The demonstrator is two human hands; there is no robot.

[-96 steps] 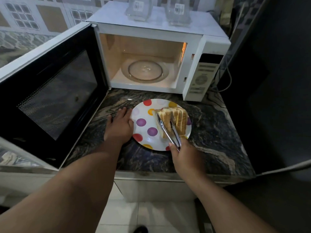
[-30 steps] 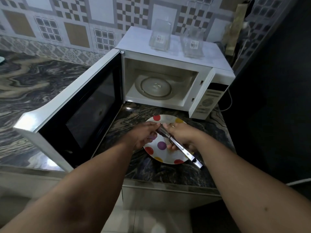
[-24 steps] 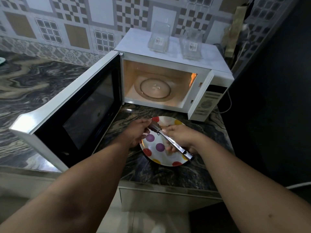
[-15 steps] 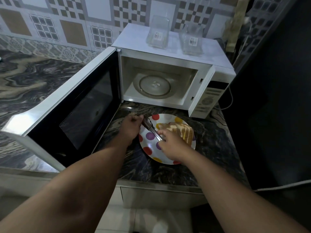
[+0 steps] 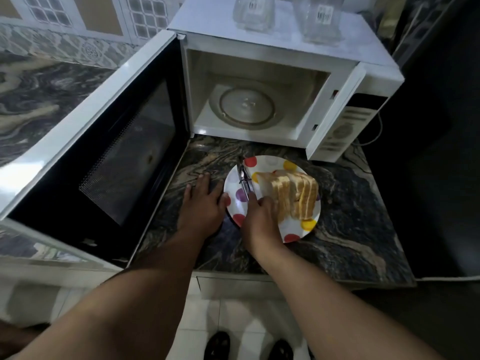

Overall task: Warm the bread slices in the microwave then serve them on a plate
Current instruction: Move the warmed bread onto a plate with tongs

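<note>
Several bread slices (image 5: pixel 293 194) lean together on a white plate (image 5: pixel 270 165) with coloured dots, on the marble counter in front of the microwave (image 5: pixel 280 42). The microwave's door (image 5: pixel 98 141) swings wide to the left, and its cavity holds only the bare glass turntable (image 5: pixel 246 106). Metal tongs (image 5: pixel 244 178) lie on the plate's left side, and my right hand (image 5: pixel 259 214) holds their near end, beside the bread. My left hand (image 5: pixel 201 203) lies flat on the counter with its thumb at the plate's left rim.
Two clear plastic containers (image 5: pixel 254 9) stand on top of the microwave. The control panel (image 5: pixel 340 136) faces front right. A dark appliance (image 5: pixel 436 126) bounds the counter on the right. The counter's front edge (image 5: pixel 285 278) runs below the plate, with tiled floor and my shoes beneath.
My left hand let go of the tongs and settled flat on the counter by the plate. My right hand lowered the tongs onto the plate. The camera tilted down and closer.
</note>
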